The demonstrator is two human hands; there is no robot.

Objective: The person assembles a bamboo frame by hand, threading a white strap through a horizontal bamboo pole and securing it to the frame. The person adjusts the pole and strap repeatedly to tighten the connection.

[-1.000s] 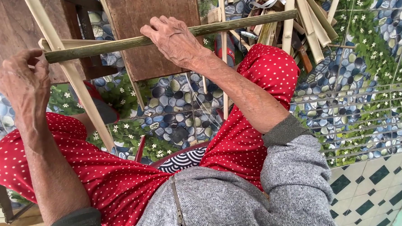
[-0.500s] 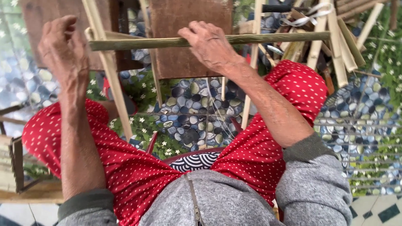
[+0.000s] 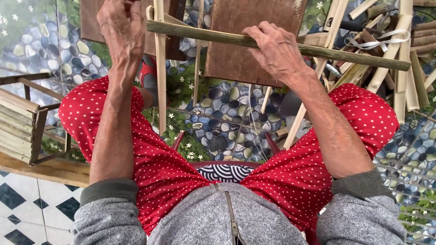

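Observation:
I sit in red dotted trousers and a grey top, looking down at my knees. A long green bamboo stick point(image 3: 348, 53) lies level across the view above my lap. My right hand point(image 3: 276, 50) is closed over its middle, fingers wrapped on it. Just beside the stick's left end, my left hand point(image 3: 120, 25) is raised with loosely curled fingers. Only its back shows, so its palm is hidden. A pale thin slat point(image 3: 159, 76) runs upright next to that hand.
Two brown wooden boards point(image 3: 253, 36) lie on the pebble-patterned floor beyond my knees. A heap of pale bamboo slats point(image 3: 406, 72) fills the upper right. A small slatted wooden stool point(image 3: 12, 123) stands at the left, with blue-and-white tiles point(image 3: 23, 207) below it.
The stick has gone from tilted to level. My left hand has risen and come in close to the stick's left end. My right hand keeps its hold.

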